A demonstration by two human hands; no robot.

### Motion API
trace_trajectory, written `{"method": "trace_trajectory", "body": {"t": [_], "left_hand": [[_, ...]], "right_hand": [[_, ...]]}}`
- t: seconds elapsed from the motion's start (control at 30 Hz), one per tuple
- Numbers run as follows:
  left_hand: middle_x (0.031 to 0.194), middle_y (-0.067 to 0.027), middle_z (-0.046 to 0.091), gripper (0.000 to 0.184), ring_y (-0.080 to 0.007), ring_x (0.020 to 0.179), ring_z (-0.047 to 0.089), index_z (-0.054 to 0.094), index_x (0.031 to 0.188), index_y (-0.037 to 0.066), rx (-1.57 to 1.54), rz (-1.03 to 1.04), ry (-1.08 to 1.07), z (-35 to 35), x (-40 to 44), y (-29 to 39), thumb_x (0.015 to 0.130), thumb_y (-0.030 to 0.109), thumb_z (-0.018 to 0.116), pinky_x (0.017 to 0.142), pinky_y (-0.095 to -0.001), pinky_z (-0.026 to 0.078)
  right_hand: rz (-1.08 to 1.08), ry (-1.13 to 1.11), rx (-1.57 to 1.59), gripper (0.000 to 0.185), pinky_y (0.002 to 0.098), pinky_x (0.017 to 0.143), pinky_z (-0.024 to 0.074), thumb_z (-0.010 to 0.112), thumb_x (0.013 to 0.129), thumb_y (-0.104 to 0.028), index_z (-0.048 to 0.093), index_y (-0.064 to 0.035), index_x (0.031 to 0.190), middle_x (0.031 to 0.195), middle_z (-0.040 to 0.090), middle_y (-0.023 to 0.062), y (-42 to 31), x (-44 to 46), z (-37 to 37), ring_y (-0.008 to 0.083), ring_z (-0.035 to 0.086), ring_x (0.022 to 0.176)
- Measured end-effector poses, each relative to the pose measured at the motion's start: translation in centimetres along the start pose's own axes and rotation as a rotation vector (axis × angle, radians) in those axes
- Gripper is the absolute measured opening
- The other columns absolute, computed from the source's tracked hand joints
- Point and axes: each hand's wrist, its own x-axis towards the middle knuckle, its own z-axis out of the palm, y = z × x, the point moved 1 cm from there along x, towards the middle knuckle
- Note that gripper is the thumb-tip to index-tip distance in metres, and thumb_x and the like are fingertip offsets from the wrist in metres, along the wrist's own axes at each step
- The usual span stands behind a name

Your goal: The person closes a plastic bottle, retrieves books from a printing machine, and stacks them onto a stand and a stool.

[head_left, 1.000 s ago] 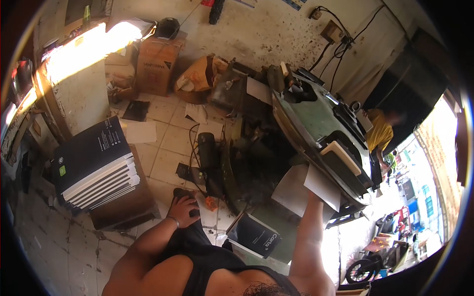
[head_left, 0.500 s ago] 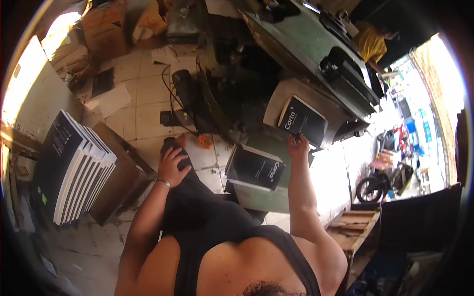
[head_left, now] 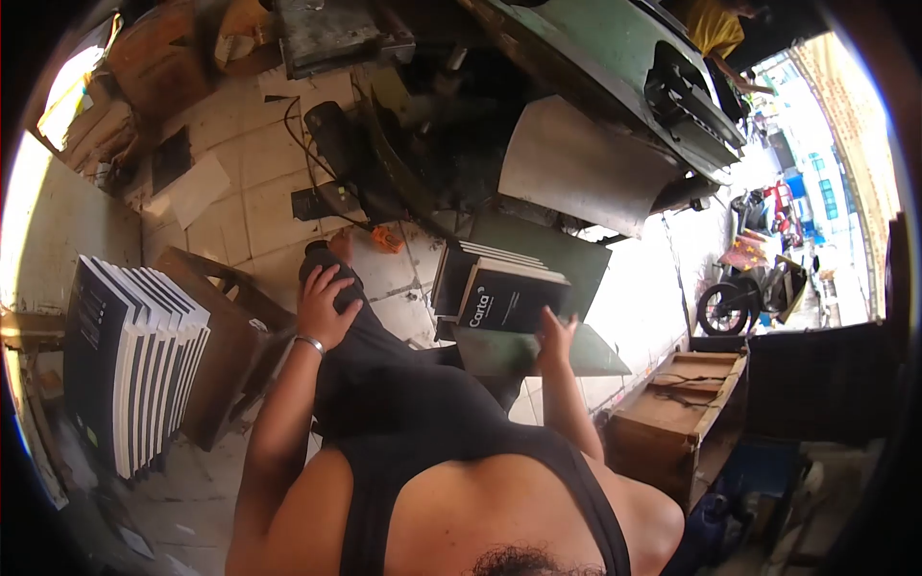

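Carta book [head_left: 512, 300] | from near board [head_left: 576, 165] to atop stack [head_left: 448, 280] | right hand [head_left: 556, 342] alongside

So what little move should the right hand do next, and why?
Maybe nudge the top book gently away from the person and to the left, to line it up with the books underneath. Those poke out past its far and left edges, so the pile looks uneven, and the right hand is already close by its right end.

A motorbike [head_left: 757, 292] stands outside — an orange scrap [head_left: 386, 240], perhaps plastic, lies on tiles [head_left: 263, 213]
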Motion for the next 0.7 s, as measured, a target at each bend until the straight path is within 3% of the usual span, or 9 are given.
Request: {"method": "trace_trajectory", "body": {"t": [0.07, 0.17, 0.27, 0.37, 0.7], "left_hand": [[0.147, -0.0072, 0.057, 0.04, -0.0347, 0.146, 0.039, 0.075, 0.118, 0.017, 0.026, -0.004, -0.027, 0.1, 0.0, 0.0, 0.083, 0.036, 0.079, 0.12, -0.0488, 0.031], [0.148, -0.0077, 0.057, 0.039, -0.0358, 0.146, 0.04, 0.075, 0.119, 0.016, 0.051, -0.003, -0.03, -0.2, 0.3, 0.2, 0.084, 0.034, 0.079, 0.119, -0.0473, 0.034], [0.148, -0.0072, 0.057, 0.039, -0.0348, 0.146, 0.04, 0.075, 0.119, 0.016, 0.051, -0.019, -0.023, -0.2, 0.1, 0.1, 0.084, 0.035, 0.079, 0.12, -0.0475, 0.033], [0.149, -0.0061, 0.057, 0.041, -0.0327, 0.147, 0.039, 0.075, 0.12, 0.018, 0.049, -0.032, -0.027, 0.2, -0.2, -0.4, 0.084, 0.037, 0.079, 0.121, -0.0483, 0.029], [0.148, -0.0071, 0.057, 0.04, -0.034, 0.145, 0.041, 0.075, 0.118, 0.017, 0.054, 0.0, -0.01, 0.3, -0.1, -0.2, 0.084, 0.036, 0.079, 0.121, -0.0485, 0.03]], "right_hand": [[-0.491, 0.181, -0.417, 0.116, 0.047, 0.109, 0.0476, 0.091, 0.077, -0.023, 0.015, -0.0055, 0.162, 0.148, 0.05, 0.024, 0.3, 3.3, 0.0, 0.0389, 0.05, 0.137], [-0.366, 0.11, -0.702, 0.115, 0.043, 0.112, 0.045, 0.096, 0.067, -0.028, 0.029, -0.0031, 0.156, 0.144, 0.057, 0.0237, -0.9, 3.5, -0.3, 0.0398, 0.055, 0.134], [-0.174, -0.041, -0.753, 0.105, 0.0384, 0.111, 0.0456, 0.099, 0.062, -0.025, 0.043, -0.0005, 0.148, 0.136, 0.064, 0.0228, -0.4, 4.2, -0.4, 0.0327, 0.061, 0.129], [-0.174, -0.002, -0.748, 0.097, 0.0412, 0.109, 0.0471, 0.099, 0.063, -0.029, 0.051, 0.001, 0.141, 0.132, 0.066, 0.0217, -0.2, 3.6, -0.2, 0.0335, 0.062, 0.126], [-0.223, -0.018, -0.947, 0.096, 0.0435, 0.106, 0.0489, 0.095, 0.065, -0.042, 0.053, 0.0011, 0.139, 0.13, 0.067, 0.0246, -2.3, 0.9, 1.6, 0.038, 0.062, 0.125]]}}
